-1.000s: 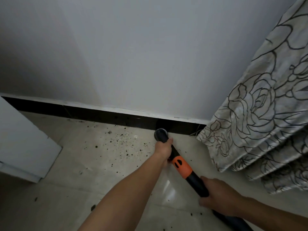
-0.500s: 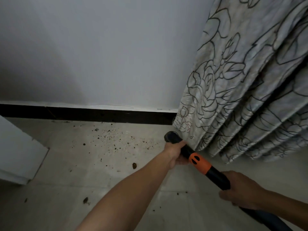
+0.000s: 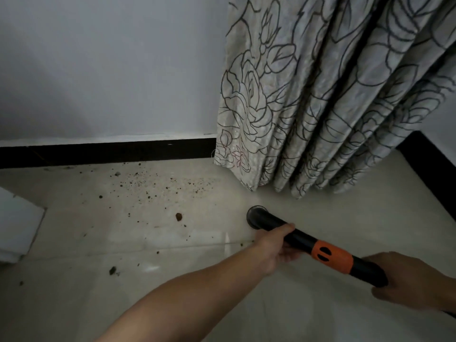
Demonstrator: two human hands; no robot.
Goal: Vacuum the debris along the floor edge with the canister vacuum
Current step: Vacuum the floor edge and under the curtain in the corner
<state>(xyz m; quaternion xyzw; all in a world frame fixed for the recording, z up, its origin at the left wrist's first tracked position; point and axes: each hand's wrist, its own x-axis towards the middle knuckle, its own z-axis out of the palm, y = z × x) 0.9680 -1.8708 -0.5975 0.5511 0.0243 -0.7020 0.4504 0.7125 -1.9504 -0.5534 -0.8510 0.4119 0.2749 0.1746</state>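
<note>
So the nozzle (image 3: 256, 216) is sitting out on the open floor (image 3: 308, 218) now, just in front of the curtain (image 3: 320, 107) hem, where a second ago it was tucked right up at the black baseboard (image 3: 106, 151). Reading that as the tube (image 3: 320, 250) pulling back from the wall while the view is swinging right, so the curtain is filling way more of the frame. What that's meaning for the job: the debris (image 3: 158, 186) is still lying in a scatter along the baseboard, well to the left of the nozzle, plus a couple of bigger crumbs further out, so I'm guessing the real sweep is still waiting. Fingers: my left hand (image 3: 274, 250) is wrapping the black tube just behind the nozzle, fingers curled under and thumb lying over the top, a closed grasp. My right hand (image 3: 407, 280) is clenching the tube further back, past the orange collar (image 3: 332, 257), fingers closed round it. The canister itself isn't showing anywhere.
</note>
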